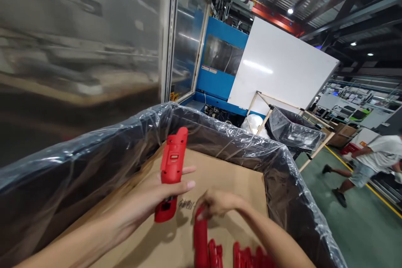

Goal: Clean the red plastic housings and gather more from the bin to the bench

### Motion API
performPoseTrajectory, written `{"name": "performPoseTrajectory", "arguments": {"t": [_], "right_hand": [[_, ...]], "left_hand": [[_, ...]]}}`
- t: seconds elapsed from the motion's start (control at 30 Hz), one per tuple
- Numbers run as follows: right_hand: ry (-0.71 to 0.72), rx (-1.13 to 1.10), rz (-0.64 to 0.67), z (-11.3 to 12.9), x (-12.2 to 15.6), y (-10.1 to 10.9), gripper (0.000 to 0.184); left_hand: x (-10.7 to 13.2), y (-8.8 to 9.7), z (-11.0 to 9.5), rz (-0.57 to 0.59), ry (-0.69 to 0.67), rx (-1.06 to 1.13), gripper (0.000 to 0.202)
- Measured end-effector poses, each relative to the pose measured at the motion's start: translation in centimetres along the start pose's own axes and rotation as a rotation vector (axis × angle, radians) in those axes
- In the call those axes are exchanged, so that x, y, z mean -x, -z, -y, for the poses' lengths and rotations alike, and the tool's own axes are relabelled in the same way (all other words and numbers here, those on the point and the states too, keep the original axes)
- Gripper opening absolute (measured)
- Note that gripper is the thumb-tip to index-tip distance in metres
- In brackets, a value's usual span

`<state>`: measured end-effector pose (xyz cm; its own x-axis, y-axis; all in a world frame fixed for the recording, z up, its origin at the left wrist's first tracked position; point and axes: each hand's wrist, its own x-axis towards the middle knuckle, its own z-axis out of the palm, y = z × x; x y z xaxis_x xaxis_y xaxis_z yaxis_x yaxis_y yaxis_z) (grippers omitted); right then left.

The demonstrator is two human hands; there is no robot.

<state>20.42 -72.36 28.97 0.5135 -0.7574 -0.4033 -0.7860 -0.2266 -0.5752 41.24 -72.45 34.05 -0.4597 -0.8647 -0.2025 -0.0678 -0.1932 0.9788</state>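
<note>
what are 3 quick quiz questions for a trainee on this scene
1. Which hand grips the higher red plastic part above the cardboard sheet, left or right?
2. True or false: the co-worker is on a green floor.
3. What covers the bin's rim? A) clear plastic film B) aluminium foil C) cloth

Key: 1. left hand; 2. true; 3. A
</note>
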Motion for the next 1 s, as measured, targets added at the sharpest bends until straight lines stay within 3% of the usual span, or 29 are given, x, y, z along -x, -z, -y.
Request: {"name": "performPoseTrajectory", "arguments": {"t": [0.07, 0.17, 0.3, 0.43, 0.6, 0.8, 0.9, 1.0], "right_hand": [[0.127, -0.142, -0.192, -0.3, 1.9, 3.1, 0.019], [0.260, -0.317, -0.483, -0.3, 5.0, 6.6, 0.029], [0.350, -0.453, -0.662, 1.0, 8.1, 8.1, 0.032], [0.400, -0.488, -0.706, 2.9, 9.6, 7.9, 0.026], [0.415, -0.524, -0.721, 4.4, 10.1, 7.3, 0.024], [0.435, -0.583, -0.718, 4.9, 9.7, 6.5, 0.023], [0.368, -0.561, -0.688, 3.8, 9.3, 7.4, 0.052], [0.108, -0.358, -0.527, 1.3, 8.0, 7.9, 0.075]], "left_hand": [[0.0, 0.0, -0.1, -0.032, -0.006, 0.021, 0.078], [0.1, -0.3, -0.4, -0.011, -0.045, -0.002, 0.067], [0.5, -0.8, -0.7, 0.104, -0.094, 0.002, 0.066], [0.8, -0.9, -0.9, 0.292, -0.114, -0.015, 0.069], [1.0, -1.3, -0.8, 0.389, -0.127, -0.048, 0.044], [1.2, -2.0, -1.2, 0.484, -0.094, -0.054, 0.039], [1.3, -2.1, -1.3, 0.469, -0.119, 0.008, 0.040], [1.1, -1.9, -0.9, 0.429, -0.135, 0.082, 0.043]]}}
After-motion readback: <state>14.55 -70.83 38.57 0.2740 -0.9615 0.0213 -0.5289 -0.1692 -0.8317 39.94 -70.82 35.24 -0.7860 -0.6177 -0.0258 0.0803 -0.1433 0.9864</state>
